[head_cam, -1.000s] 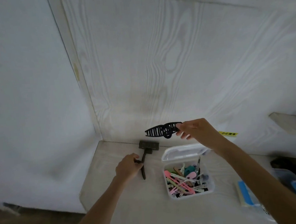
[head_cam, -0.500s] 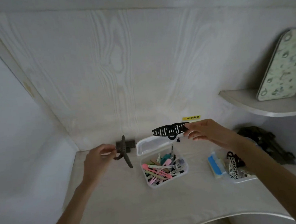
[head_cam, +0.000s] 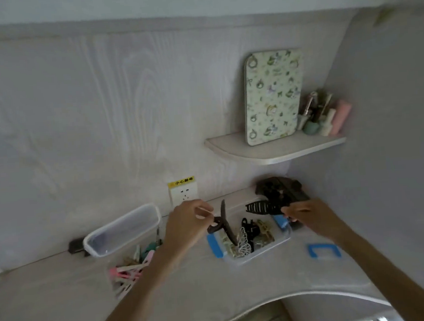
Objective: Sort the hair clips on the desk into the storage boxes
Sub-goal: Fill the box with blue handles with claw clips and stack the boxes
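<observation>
Left forearm: bare, rising from the bottom edge toward the upper right.
Left hand (head_cam: 187,222): raised, back toward the camera, fingers curled — thumb and fingertips pinched on the loop end of a brown claw clip (head_cam: 223,224).
Right forearm: bare, entering from the lower right corner, angled up and left.
Right hand (head_cam: 310,216): raised level with the left, knuckles up, fingertips closed on one end of a black claw clip (head_cam: 262,208).
Spacing: hands apart — not touching.

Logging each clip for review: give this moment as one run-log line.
left hand: holds dark brown claw clip | right hand: holds black claw clip | both above clear blue-latched storage box
</observation>
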Demonstrator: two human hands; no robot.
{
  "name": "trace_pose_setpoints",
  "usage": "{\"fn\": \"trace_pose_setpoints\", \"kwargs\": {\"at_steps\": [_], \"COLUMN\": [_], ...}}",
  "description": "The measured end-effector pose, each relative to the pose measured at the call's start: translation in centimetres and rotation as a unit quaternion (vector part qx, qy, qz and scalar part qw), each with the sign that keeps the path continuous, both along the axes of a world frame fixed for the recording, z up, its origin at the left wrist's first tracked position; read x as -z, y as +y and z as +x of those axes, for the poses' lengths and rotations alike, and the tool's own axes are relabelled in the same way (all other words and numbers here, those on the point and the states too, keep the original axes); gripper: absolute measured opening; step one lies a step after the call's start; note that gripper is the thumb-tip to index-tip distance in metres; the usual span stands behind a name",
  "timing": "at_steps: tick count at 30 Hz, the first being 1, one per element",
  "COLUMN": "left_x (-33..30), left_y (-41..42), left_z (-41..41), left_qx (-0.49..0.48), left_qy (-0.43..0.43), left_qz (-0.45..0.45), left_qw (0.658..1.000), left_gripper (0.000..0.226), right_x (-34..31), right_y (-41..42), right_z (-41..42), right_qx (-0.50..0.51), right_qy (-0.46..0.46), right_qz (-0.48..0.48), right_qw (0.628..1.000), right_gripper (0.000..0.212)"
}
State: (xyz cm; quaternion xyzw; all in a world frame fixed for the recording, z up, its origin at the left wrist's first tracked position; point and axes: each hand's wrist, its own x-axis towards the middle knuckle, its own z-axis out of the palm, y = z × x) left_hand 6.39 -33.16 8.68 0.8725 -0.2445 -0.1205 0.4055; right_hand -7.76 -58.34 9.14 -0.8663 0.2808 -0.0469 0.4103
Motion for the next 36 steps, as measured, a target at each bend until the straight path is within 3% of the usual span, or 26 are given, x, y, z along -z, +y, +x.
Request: {"fn": "trace_pose_setpoints", "kwargs": {"at_steps": [4,8,11,15,21,25,28,30,33,36], "left_x": [3.2,5.5,6.2,7.4,7.9,7.3,6.7,5.6,3.4,1.6], "left_y": [-6.3,-9.3,-10.1,-10.3,-9.2,-9.2,-9.0,-7.8,-3.6,2.5], "left_z": [-1.4,-2.0,-1.9,-2.7,-2.3,-2.2,-2.1,-1.4,0.1,1.6], "left_qx": [0.022,0.002,0.002,0.036,0.079,0.140,0.167,0.167,0.133,0.053], "left_qy": [-0.028,-0.058,-0.066,-0.004,0.044,0.025,0.009,0.007,-0.022,-0.070], "left_qz": [0.083,0.141,0.170,0.164,0.133,0.172,0.210,0.189,0.109,0.052], "left_qw": [0.996,0.988,0.983,0.986,0.987,0.975,0.963,0.968,0.985,0.995], "left_gripper": [0.013,0.015,0.014,0.016,0.029,0.027,0.042,0.053,0.037,0.021], "right_x": [2.6,3.0,2.0,3.0,6.9,6.7,6.1,5.5,3.8,1.8], "right_y": [-2.0,-2.9,-2.8,-1.7,-0.9,-1.6,-2.1,-2.0,-0.5,3.4], "right_z": [-0.4,1.7,4.3,7.2,9.3,10.1,9.2,8.3,7.7,9.2], "right_qx": [-0.048,-0.102,-0.180,-0.253,-0.256,-0.265,-0.246,-0.212,-0.206,-0.252], "right_qy": [0.025,0.033,0.077,0.139,0.292,0.313,0.272,0.197,0.100,0.069], "right_qz": [-0.144,-0.211,-0.285,-0.332,-0.236,-0.132,-0.097,-0.083,-0.076,-0.084], "right_qw": [0.988,0.972,0.938,0.898,0.891,0.902,0.925,0.954,0.971,0.962], "right_gripper": [0.053,0.048,0.045,0.043,0.041,0.046,0.045,0.039,0.029,0.026]}}
